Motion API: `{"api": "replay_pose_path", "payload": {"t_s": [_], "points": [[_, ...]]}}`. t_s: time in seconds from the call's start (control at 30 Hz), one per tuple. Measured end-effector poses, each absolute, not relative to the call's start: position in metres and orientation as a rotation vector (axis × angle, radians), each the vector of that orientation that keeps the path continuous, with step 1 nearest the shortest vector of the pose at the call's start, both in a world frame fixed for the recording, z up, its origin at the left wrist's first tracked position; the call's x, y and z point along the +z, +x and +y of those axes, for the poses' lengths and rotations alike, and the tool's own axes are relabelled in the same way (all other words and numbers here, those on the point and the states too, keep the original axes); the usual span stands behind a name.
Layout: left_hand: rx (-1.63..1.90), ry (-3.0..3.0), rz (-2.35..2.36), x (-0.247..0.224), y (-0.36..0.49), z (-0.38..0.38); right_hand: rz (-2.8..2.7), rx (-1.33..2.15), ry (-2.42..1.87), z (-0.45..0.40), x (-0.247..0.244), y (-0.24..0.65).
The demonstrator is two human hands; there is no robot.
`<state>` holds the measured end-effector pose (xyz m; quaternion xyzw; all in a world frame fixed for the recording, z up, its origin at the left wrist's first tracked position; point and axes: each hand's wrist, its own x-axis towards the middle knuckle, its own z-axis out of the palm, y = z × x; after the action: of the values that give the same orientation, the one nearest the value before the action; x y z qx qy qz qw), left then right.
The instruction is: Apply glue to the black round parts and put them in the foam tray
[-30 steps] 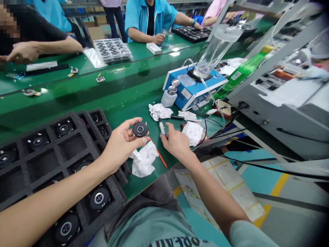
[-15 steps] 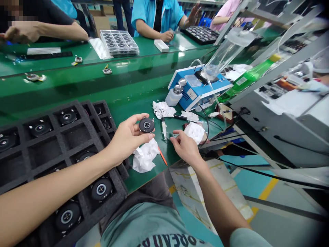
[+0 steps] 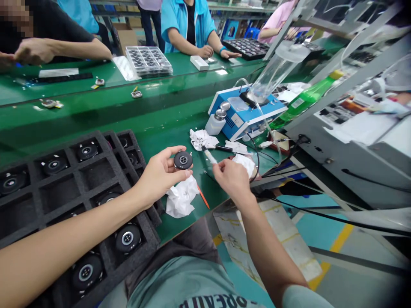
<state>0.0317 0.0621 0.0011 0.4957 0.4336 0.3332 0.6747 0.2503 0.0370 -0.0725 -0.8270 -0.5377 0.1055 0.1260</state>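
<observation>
Between the thumb and fingers of my left hand (image 3: 162, 171) is a round black watch-like part (image 3: 183, 160), its face with small metal contacts turned up. My right hand (image 3: 233, 177) pinches the near end of a slim clear syringe (image 3: 209, 155), whose tip points at a crumpled, dark-spotted white tissue (image 3: 201, 139). Below my left hand lies another crumpled tissue (image 3: 182, 197), with an orange stick (image 3: 203, 197) beside it. A third tissue (image 3: 244, 164) is just behind my right hand.
Black foam trays (image 3: 109, 171) with similar round parts fill the left. A blue machine (image 3: 245, 113), a pump bottle (image 3: 215, 122), a green bottle (image 3: 308, 98) and cables stand at right. Across the green bench, other people work near a clear compartment box (image 3: 149, 60).
My right hand has closed on the syringe and lifted its near end off the bench. My left hand still holds the black part in nearly the same place.
</observation>
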Motion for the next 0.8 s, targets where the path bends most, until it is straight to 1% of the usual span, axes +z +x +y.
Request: {"api": "replay_pose_path", "payload": {"t_s": [0.07, 0.17, 0.27, 0.4, 0.63, 0.7, 0.77, 0.8], "points": [[0.738, 1.107, 0.965, 0.001, 0.032, 0.062, -1.500, 0.193, -2.344, 0.044, -0.064, 0.261], [0.736, 1.081, 0.936, 0.002, 0.032, 0.061, -1.427, 0.081, -2.070, 0.072, -0.057, 0.266], [0.726, 1.061, 0.902, 0.004, 0.032, 0.061, -1.394, 0.192, -1.797, 0.110, -0.057, 0.260], [0.726, 1.047, 0.881, 0.005, 0.032, 0.060, -1.357, 0.270, -1.617, 0.138, -0.064, 0.251], [0.721, 1.023, 0.883, 0.003, 0.032, 0.059, -1.284, 0.405, -1.382, 0.132, -0.081, 0.252], [0.719, 1.019, 0.879, 0.002, 0.032, 0.059, -1.218, 0.400, -1.330, 0.125, -0.072, 0.250], [0.710, 1.011, 0.874, 0.001, 0.032, 0.059, -1.103, 0.379, -1.190, 0.111, -0.051, 0.246], [0.703, 1.008, 0.873, 0.001, 0.032, 0.059, -1.057, 0.425, -1.085, 0.102, -0.036, 0.244]]}}
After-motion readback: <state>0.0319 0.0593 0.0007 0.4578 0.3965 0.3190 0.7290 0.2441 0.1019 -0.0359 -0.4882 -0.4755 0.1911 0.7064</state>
